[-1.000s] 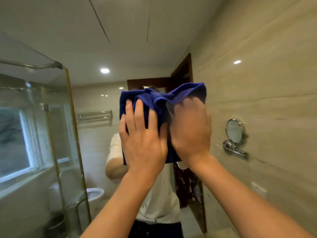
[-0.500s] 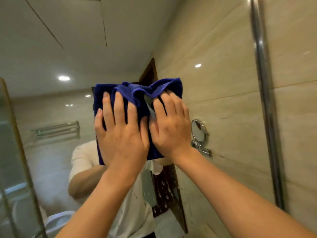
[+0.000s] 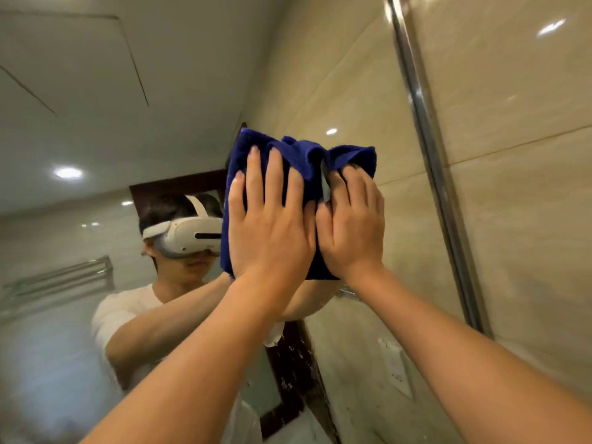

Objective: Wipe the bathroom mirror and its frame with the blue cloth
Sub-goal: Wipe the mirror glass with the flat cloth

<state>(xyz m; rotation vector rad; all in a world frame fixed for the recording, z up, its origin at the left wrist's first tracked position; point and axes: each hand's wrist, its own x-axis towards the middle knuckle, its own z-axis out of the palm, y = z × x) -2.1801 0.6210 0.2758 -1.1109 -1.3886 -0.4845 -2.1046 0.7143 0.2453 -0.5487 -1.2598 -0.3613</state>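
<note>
Both hands flat on blue cloth, pressed against mirror glass, near the right frame edge.

Left hand [image 3: 272,225]: fingers straight, slightly spread, palm pressing the blue cloth [image 3: 301,161] onto the mirror [image 3: 96,123]. Right hand [image 3: 352,225]: just beside it, thumbs touching or nearly so, fingers mostly straight, tips tucked under a bunched fold at the cloth's top right. Cloth sits upper-middle of the view, top edge rumpled, lower edge hidden behind the wrists. Chrome frame strip [image 3: 426,139] runs top to bottom to the right, apart from the cloth with a band of bare glass between. Tiled wall [image 3: 519,187] beyond it. Wide open glass to the left and below.
</note>
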